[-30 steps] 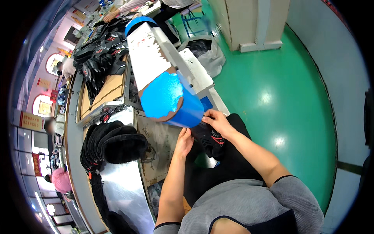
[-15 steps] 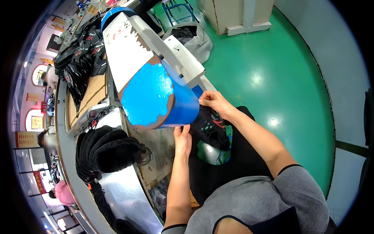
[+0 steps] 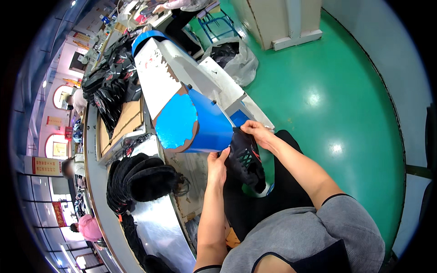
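Both hands, left hand (image 3: 217, 164) and right hand (image 3: 256, 133), grasp one black shoe upper (image 3: 245, 157) by the blue machine housing (image 3: 200, 127); a stack of uppers (image 3: 143, 181) waits on the desk (image 3: 159, 227).

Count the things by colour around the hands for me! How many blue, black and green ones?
Blue: 1, the big blue machine hood
Black: 2, the black shoe held by the left hand and right hand, and the pile of black shoe uppers
Green: 1, the green floor
Total: 4
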Tool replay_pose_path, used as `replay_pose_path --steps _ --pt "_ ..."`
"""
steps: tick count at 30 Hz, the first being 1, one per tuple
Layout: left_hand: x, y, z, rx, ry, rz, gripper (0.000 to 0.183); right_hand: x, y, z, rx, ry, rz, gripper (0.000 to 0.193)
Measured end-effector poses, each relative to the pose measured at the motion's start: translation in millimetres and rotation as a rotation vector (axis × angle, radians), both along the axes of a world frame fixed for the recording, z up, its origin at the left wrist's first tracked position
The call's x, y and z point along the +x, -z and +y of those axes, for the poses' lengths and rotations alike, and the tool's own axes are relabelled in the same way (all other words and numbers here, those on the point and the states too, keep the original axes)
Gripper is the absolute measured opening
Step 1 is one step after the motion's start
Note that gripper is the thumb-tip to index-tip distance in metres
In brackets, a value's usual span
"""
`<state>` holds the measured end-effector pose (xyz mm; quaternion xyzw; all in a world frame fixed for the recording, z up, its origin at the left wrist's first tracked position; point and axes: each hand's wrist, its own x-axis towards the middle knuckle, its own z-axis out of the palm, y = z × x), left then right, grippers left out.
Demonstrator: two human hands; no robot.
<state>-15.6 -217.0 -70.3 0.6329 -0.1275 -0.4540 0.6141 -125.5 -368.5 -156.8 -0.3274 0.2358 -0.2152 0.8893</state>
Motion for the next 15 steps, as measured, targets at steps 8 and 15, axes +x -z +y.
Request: replay_pose_path --steps 8,15 --pt "-5.8 31.5 40.1 -0.182 0.024 0.017 0.014 -28.6 -22.1 35.7 -0.046 -0.002 0.041 0.010" --pt "-59.5 -24.4 125.9 0.033 -0.175 -0.754 0.033 -58.1 -32.9 77.3 0.412 0.181 0.128 0.019"
